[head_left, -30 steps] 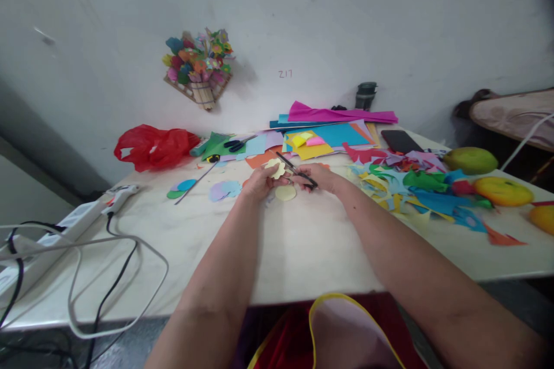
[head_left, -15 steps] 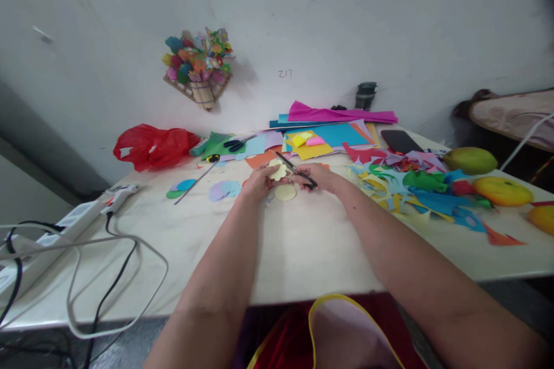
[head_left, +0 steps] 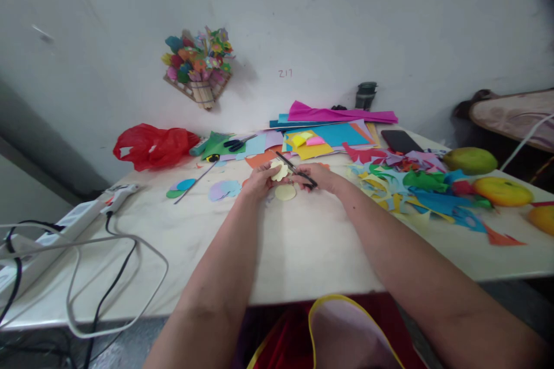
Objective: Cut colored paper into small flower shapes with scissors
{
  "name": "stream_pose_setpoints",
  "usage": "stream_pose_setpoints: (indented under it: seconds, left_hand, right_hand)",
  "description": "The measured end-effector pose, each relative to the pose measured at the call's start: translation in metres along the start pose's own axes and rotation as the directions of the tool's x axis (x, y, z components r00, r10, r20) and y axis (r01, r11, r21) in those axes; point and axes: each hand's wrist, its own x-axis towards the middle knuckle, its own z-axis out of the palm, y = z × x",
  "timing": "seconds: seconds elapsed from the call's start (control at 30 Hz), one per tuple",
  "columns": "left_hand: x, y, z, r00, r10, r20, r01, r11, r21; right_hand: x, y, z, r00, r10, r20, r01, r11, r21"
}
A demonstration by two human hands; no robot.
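Note:
My left hand (head_left: 258,180) is closed on a pale yellow paper flower (head_left: 280,170) with a scalloped edge. Dark-handled scissors (head_left: 308,179) are in my right hand (head_left: 319,176), their blades pointing up and left beside the flower's right edge. Whether the blades touch the paper I cannot tell. Just below both hands, a pale yellow paper circle (head_left: 285,192) lies on the table. Lilac and light blue paper circles (head_left: 224,190) overlap left of my left hand.
Cut paper scraps (head_left: 407,184) and several mangoes (head_left: 470,160) lie on the right. Paper sheets (head_left: 341,135), a phone (head_left: 401,141), a second pair of scissors (head_left: 236,143) and a red plastic bag (head_left: 153,146) are farther back. A power strip (head_left: 73,222) with cables lies left.
The paper flower has turned and tilted slightly in my left hand, shifting a little to the right. My right hand and the scissors have hardly moved.

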Motion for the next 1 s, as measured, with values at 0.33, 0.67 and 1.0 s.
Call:
stream_pose_setpoints:
  seconds: [0.33,0.67,1.0]
  left_hand:
    - [0.0017,-0.0040,0.0002,0.996,0.039,-0.078,-0.038,0.999,0.014]
    - [0.0045,-0.0065,-0.0021,0.988,0.058,-0.142,-0.057,0.998,0.013]
    - [0.0037,-0.0060,-0.0002,0.987,0.058,-0.149,-0.059,0.998,-0.004]
  right_hand:
    - [-0.0014,0.0004,-0.0013,1.000,-0.002,-0.001,0.002,0.999,-0.048]
    - [0.0017,0.0050,-0.0022,0.999,-0.022,0.033,0.022,0.999,-0.025]
    - [0.0013,0.0046,0.0013,0.999,-0.028,0.030,0.028,1.000,-0.008]
